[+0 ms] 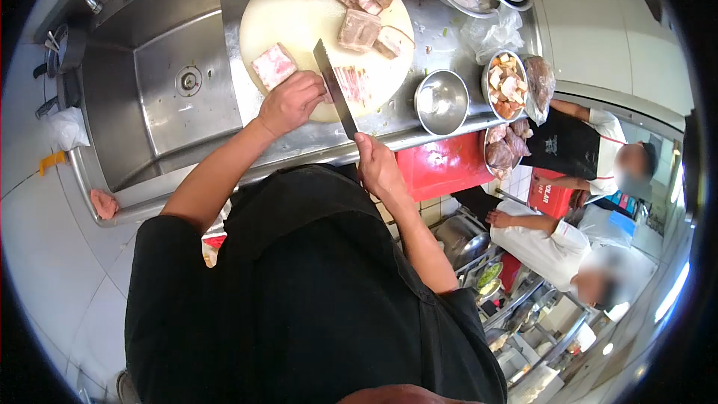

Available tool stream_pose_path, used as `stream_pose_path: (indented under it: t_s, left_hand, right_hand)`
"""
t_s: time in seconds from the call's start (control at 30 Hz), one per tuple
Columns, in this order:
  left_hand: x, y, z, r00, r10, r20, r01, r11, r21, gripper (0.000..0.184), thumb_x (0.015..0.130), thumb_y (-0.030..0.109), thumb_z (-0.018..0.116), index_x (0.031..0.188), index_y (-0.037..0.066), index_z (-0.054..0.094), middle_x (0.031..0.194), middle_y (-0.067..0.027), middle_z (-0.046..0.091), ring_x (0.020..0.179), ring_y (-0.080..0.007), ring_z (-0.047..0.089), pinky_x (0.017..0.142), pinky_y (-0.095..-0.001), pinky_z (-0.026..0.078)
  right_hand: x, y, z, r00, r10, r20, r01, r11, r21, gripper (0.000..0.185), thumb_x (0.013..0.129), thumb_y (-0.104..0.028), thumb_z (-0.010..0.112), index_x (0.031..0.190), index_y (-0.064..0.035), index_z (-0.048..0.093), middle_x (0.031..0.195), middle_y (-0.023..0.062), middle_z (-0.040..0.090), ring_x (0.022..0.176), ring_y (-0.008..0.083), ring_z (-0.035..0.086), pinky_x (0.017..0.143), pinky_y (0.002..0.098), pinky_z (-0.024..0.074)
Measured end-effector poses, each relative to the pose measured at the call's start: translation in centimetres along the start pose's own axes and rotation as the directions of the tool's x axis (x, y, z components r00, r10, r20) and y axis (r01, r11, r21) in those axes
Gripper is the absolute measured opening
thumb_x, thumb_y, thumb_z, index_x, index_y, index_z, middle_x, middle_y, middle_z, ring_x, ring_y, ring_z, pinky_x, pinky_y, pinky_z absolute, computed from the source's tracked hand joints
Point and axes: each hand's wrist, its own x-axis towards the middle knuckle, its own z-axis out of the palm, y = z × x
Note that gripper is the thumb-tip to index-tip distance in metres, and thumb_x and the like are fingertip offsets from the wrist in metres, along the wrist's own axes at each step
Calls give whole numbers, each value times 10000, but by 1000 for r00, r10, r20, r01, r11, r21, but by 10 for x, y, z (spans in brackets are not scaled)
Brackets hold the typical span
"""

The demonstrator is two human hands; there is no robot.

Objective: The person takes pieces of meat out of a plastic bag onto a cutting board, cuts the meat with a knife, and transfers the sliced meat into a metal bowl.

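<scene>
My right hand (379, 168) is wrapped round the handle of a long dark knife (334, 86), whose blade lies across the round cutting board (280, 11). Just left of the blade, the curled fingers of my left hand (294, 100) press on a piece of meat that they mostly hide. Thin meat strips (351, 87) lie side by side to the right of the blade. A pale pink block of meat (274, 66) rests beyond my left hand. Several larger meat chunks (359, 30) sit at the board's upper right.
A steel sink (176, 127) is at the left. An empty steel bowl (441, 102), a bowl of cubed food (506, 86) and a bowl of meat (505, 151) stand right of the board. Two people (542, 236) are at the right, beyond a red surface (441, 161).
</scene>
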Motion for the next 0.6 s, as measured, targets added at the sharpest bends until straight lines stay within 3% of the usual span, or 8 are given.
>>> stream_pose_path:
  t_s: [0.27,0.37,0.47,0.57,0.6]
  left_hand:
    - [1,-1,2,1000,7,-15,-7,999,38,142,820,16,761,953,8,711,1007,-115,692,969,-302,672,849,-385,549]
    - [-1,-3,4,1000,26,-9,-25,998,52,139,831,29,760,960,13,711,1012,-113,693,975,-302,671,854,-385,547]
    - [1,-1,2,1000,2,7,-2,999,47,142,838,41,757,971,15,713,1018,-111,696,980,-302,673,860,-385,547]
    - [-1,-4,4,1000,-18,12,18,998,56,148,845,49,756,983,13,717,1030,-114,703,983,-307,678,864,-388,552]
    - [-2,-4,5,1000,-20,-4,21,997,68,152,845,51,757,986,12,718,1034,-116,705,983,-309,680,865,-389,554]
  right_hand:
    - [-24,8,-4,999,47,25,-46,998,-53,571,1105,-452,390,1237,26,673,1100,361,666,1131,539,605,947,534,484]
    - [-12,12,6,996,-78,-52,75,995,-58,581,1102,-465,395,1236,27,673,1096,362,668,1129,531,611,944,525,484]
    - [-2,-1,-4,998,37,47,-39,998,52,574,1099,-465,407,1239,23,674,1099,357,672,1135,521,617,951,524,486]
    - [-18,-34,-28,953,249,175,-269,958,100,573,1097,-465,417,1245,24,675,1111,354,673,1153,513,616,966,517,485]
    - [-18,-28,-25,975,181,126,-193,977,86,573,1097,-465,418,1250,25,673,1117,353,672,1157,512,614,970,516,484]
